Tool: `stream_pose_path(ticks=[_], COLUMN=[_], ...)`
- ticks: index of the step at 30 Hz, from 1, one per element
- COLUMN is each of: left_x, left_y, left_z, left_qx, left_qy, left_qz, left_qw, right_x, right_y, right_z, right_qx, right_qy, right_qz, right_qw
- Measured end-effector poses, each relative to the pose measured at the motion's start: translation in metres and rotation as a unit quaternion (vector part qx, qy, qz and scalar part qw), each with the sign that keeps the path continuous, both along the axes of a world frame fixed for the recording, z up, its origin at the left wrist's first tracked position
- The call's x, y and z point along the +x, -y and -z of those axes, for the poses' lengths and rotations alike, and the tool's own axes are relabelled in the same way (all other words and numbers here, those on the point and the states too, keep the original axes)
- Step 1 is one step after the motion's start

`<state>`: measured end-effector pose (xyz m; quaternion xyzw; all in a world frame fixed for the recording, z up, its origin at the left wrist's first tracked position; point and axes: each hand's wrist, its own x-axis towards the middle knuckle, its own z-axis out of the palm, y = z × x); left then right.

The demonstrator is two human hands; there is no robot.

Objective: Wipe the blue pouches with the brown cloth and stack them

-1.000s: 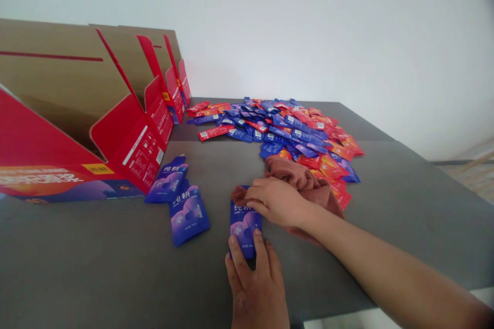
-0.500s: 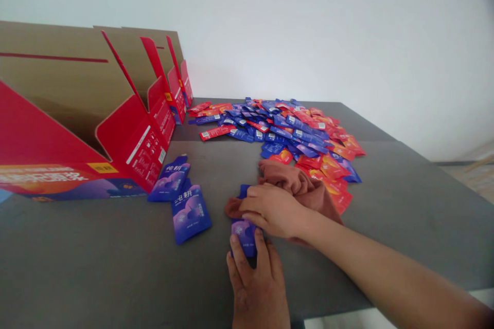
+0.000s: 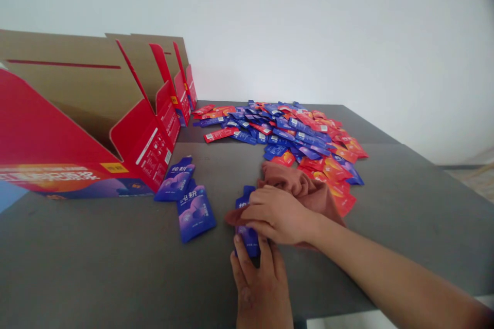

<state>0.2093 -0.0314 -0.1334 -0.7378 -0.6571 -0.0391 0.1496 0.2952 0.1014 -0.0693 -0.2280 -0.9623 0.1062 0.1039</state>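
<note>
A blue spouted pouch [image 3: 252, 243] with a purple print lies flat on the grey table, partly hidden by my hands. My left hand [image 3: 260, 285] holds its lower end down, with the fingers spread along both sides. Across the pouch's middle, my right hand [image 3: 280, 215] presses a bunched brown cloth [image 3: 291, 177], its fingers closed on it. The rest of the cloth trails to the right, against the pile of pouches. Two more blue pouches, a front one [image 3: 196, 215] and a rear one [image 3: 173, 181], lie overlapping to the left of my hands.
A large pile of blue and red-orange pouches [image 3: 283, 131] spreads over the back of the table [image 3: 116, 257]. Several open red cartons [image 3: 135, 139] stand in a row along the left side, flaps raised. A white wall [image 3: 309, 31] rises behind the table.
My right hand and the cloth have slid slightly down the pouch, baring more of its top end. My left hand stays at its lower end. The whole view has shifted slightly.
</note>
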Motion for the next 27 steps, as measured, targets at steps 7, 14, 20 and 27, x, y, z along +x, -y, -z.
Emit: stream_pose_path(ticks=[7,14,20,27], left_x=[-0.001,0.000,0.000,0.000], left_y=[0.000,0.000,-0.001,0.000], left_z=[0.001,0.005,0.007,0.008], left_qx=[0.004,0.005,0.005,0.021], left_qy=[0.032,0.038,0.027,0.018], left_qz=[0.002,-0.004,-0.003,0.002], left_qw=[0.999,0.999,1.000,1.000], right_x=[-0.001,0.008,-0.001,-0.003], right_y=[-0.008,-0.024,0.002,-0.002], right_z=[0.006,0.009,0.000,0.001], right_qx=[-0.020,-0.015,-0.016,-0.041], right_qy=[0.040,0.032,0.009,0.028], right_qz=[0.072,0.151,0.008,0.037], right_qw=[0.996,0.988,1.000,0.998])
